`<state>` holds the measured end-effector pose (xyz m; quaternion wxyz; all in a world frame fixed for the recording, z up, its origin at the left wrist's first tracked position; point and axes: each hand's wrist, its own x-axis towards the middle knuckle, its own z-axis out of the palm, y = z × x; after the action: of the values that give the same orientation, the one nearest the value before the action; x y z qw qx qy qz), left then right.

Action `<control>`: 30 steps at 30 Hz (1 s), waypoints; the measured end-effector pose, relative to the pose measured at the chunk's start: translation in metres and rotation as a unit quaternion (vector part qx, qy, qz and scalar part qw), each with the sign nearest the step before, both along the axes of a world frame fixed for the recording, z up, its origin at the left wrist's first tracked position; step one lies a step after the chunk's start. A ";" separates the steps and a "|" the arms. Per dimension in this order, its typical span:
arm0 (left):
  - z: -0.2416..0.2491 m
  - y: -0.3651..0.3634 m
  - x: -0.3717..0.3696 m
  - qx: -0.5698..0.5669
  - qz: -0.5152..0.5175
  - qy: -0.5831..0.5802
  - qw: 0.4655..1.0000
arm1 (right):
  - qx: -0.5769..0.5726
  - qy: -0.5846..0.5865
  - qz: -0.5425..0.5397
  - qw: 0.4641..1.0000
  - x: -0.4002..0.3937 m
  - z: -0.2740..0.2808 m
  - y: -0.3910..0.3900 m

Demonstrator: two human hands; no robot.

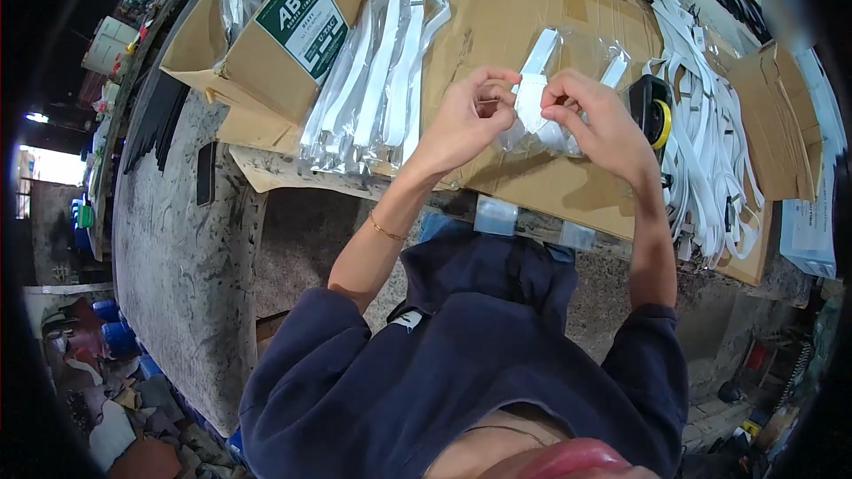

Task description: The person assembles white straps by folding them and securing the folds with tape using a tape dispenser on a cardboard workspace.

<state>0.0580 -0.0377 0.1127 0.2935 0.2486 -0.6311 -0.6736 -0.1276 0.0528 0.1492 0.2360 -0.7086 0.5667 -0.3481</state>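
My left hand [472, 117], its fingers closed in a pinch, holds the left edge of a white strip [532, 99] that looks like paper labels. My right hand [596, 121] pinches the same strip from the right, thumb against forefinger. Beneath both hands lies a clear plastic bag holding a white belt [540, 51], partly covered by the strip and my fingers. To the left are several white belts in clear bags [377, 71], laid side by side. A thick pile of loose white belts [706, 142] with dark buckles lies right of my right hand.
Cardboard [470, 4] covers the worktop. An open carton with a green ABC label [302, 22] stands at the left, bagged goods inside. A black and yellow tape measure [652, 111] sits beside my right hand. Another open carton [774, 124] stands far right. A dark phone-like slab [206, 173] lies left.
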 end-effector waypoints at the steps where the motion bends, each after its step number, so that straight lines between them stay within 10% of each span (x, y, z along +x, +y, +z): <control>1: -0.001 0.001 -0.002 -0.002 0.000 0.001 1.000 | -0.004 0.009 -0.006 1.000 0.001 -0.002 0.001; 14: -0.005 -0.003 -0.008 0.029 0.002 -0.036 0.999 | -0.237 0.205 0.002 0.950 0.007 -0.004 -0.001; 30: 0.003 0.001 -0.004 0.039 0.010 -0.016 0.999 | -0.164 0.308 0.114 0.930 -0.005 0.037 -0.010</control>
<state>0.0537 -0.0368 0.1162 0.2801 0.2775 -0.6063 -0.6906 -0.1330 0.0432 0.1860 -0.0314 -0.8694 0.4624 -0.1713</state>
